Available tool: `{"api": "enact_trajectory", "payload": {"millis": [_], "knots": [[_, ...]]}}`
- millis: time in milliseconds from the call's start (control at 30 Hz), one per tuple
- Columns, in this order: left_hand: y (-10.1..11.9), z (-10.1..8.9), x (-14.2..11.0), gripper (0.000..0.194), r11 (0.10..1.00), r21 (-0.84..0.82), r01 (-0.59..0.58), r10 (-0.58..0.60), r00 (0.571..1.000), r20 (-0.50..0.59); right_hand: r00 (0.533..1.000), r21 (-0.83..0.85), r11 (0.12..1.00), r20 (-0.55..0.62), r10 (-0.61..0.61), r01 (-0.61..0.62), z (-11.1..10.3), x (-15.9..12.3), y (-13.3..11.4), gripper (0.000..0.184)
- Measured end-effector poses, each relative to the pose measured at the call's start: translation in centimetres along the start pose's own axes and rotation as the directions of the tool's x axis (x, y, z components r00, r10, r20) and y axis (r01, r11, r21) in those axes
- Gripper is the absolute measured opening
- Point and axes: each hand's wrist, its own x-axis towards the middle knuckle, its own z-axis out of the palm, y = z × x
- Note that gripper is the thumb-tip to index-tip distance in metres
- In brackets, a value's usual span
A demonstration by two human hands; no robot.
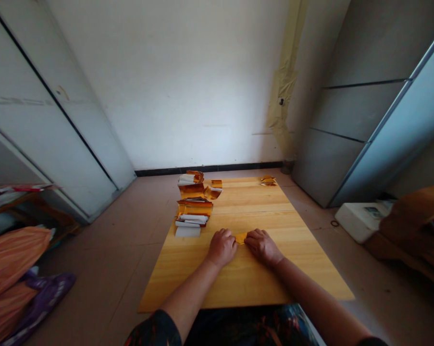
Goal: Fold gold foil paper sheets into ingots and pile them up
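Observation:
A small folded piece of gold paper (pixel 241 238) lies on the wooden table (pixel 253 278) between my two hands. My left hand (pixel 223 246) is closed on its left end, with the fingertips pressed down near the table top. On its right end, my right hand (pixel 263 246) is closed in the same way. Beyond my left hand are stacks of gold paper sheets (pixel 195 207) with white backs, some of them curled. At the table's far right corner sit a few folded gold paper pieces (pixel 268 180).
A grey refrigerator (pixel 350 105) stands past the table on the right, with a white box (pixel 361 221) on the floor beside it. To the left are a pale cabinet (pixel 58 120) and orange cloth (pixel 15 259). A white wall (pixel 202 86) rises behind the table.

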Motion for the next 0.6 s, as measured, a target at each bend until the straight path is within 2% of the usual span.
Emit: {"api": "enact_trajectory", "payload": {"millis": [133, 233, 367, 467, 600], "knots": [[0.4, 0.0, 1.0, 0.013, 0.990, -0.077, 0.114, -0.113, 0.993, 0.020, 0.998, 0.010, 0.998, 0.013, 0.058, -0.058, -0.1, 0.0, -0.5, 0.017], [0.5, 0.2, 1.4, 0.018, 0.980, -0.169, 0.107, -0.101, 0.994, 0.048, 0.995, 0.127, 0.989, -0.050, 0.085, -0.078, 0.3, 0.1, 0.2, 0.020], [0.6, 0.5, 1.3, 0.023, 0.965, -0.240, 0.102, -0.089, 0.994, 0.064, 0.985, 0.312, 0.948, -0.130, 0.113, -0.068, 0.9, 0.4, 2.0, 0.035], [0.8, 0.7, 1.1, 0.028, 0.960, -0.262, 0.093, -0.072, 0.993, 0.089, 0.985, 0.338, 0.935, -0.090, 0.145, -0.107, 1.0, 0.9, 2.7, 0.032], [0.9, 0.6, 1.0, 0.028, 0.960, -0.262, 0.095, -0.074, 0.993, 0.090, 0.985, 0.242, 0.955, 0.009, 0.173, -0.170, 0.9, 1.7, 2.5, 0.021]]}}
